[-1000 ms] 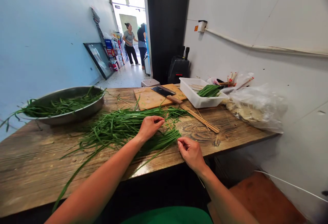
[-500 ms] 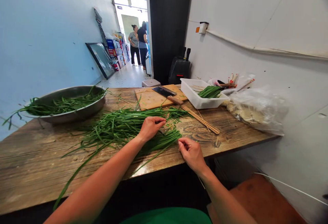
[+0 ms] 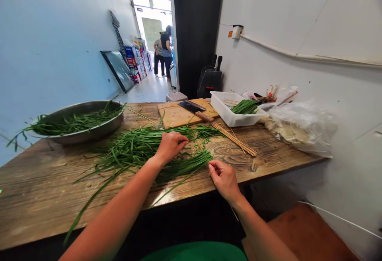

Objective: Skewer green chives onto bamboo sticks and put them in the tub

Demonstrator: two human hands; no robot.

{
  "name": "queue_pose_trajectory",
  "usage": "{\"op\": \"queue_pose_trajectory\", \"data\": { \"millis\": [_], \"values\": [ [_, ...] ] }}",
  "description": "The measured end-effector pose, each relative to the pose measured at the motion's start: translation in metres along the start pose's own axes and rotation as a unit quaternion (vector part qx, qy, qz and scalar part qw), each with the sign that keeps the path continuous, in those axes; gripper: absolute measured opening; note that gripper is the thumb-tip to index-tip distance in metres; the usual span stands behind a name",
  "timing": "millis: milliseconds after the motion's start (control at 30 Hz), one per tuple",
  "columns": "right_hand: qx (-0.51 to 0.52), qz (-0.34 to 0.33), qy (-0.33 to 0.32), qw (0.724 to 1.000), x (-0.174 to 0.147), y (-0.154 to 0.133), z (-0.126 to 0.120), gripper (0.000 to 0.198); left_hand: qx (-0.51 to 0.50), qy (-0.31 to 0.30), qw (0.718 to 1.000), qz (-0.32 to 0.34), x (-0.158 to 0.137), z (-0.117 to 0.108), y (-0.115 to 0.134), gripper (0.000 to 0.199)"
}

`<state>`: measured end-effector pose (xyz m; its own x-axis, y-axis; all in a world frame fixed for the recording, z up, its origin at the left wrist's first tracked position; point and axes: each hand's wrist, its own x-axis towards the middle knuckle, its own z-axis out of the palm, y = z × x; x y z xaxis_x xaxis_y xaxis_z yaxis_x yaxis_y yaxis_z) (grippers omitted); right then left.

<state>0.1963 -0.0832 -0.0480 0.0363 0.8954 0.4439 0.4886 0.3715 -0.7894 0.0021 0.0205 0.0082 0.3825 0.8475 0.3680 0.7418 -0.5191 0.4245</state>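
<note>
Long green garlic chives (image 3: 131,145) lie in a loose pile on the wooden table. In front of them is a neater bunch of chives (image 3: 191,161) with its ends lined up toward the right. My left hand (image 3: 171,145) is over the pile, thumb and fingers pinched; whatever is between them is too small to make out. At the cut ends of the bunch, my right hand (image 3: 223,177) is closed in a pinch. A thin skewer (image 3: 234,212) shows below its wrist and seems to run up into the fingers, mostly hidden by the hand.
A cleaver (image 3: 192,107) lies on the cutting board (image 3: 173,117), its handle near a bundle of bamboo skewers (image 3: 235,138). At left stands a metal basin (image 3: 89,133) of chives. A white plastic tub (image 3: 235,119) and a plastic bag (image 3: 298,125) sit at right. Two people (image 3: 165,50) stand far back.
My left hand has moved slightly left, away from the bunch's ends. The right hand stays nearly still. In the background, one person has bent toward the other.
</note>
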Motion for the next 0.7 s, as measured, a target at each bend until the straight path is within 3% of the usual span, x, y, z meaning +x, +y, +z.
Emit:
{"op": "queue_pose_trajectory", "data": {
  "millis": [133, 400, 567, 700],
  "values": [
    [0.000, -0.002, 0.001, 1.000, 0.000, -0.001, 0.000, 0.018, 0.129, -0.056, 0.990, 0.027, -0.002, -0.001, -0.012, 0.013],
    [-0.004, 0.000, -0.003, 1.000, -0.001, 0.000, 0.000, 0.018, 0.200, -0.066, 0.976, 0.049, -0.003, 0.003, -0.008, 0.014],
    [-0.005, 0.004, -0.007, 1.000, -0.001, 0.001, 0.000, 0.018, 0.168, -0.044, 0.982, 0.081, -0.002, 0.003, -0.004, 0.020],
    [0.002, 0.002, -0.014, 1.000, -0.001, 0.001, 0.000, 0.018, 0.052, 0.001, 0.998, 0.043, 0.000, 0.009, 0.001, 0.019]
  ]
}}
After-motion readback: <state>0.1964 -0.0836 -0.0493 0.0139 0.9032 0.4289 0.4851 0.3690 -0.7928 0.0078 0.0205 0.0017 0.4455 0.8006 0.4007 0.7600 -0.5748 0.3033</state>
